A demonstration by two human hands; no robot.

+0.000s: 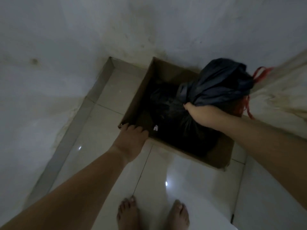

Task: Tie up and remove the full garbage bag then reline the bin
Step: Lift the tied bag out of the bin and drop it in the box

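Observation:
A brown cardboard box [132, 103] serves as the bin and stands on the tiled floor against the wall. Inside it sits a full black garbage bag [167, 112]. My right hand [201, 113] grips the gathered neck of the bag, and the bunched top with red drawstrings fans out above my fist. My left hand [132, 135] holds the box's near left corner, fingers curled over the rim. A small white scrap [155, 128] lies inside the box beside the bag.
White walls meet in a corner behind the box. A pale curtain or cloth [282, 97] hangs at the right. Glossy floor tiles [174, 180] stretch in front, and my bare feet [152, 213] stand at the bottom edge.

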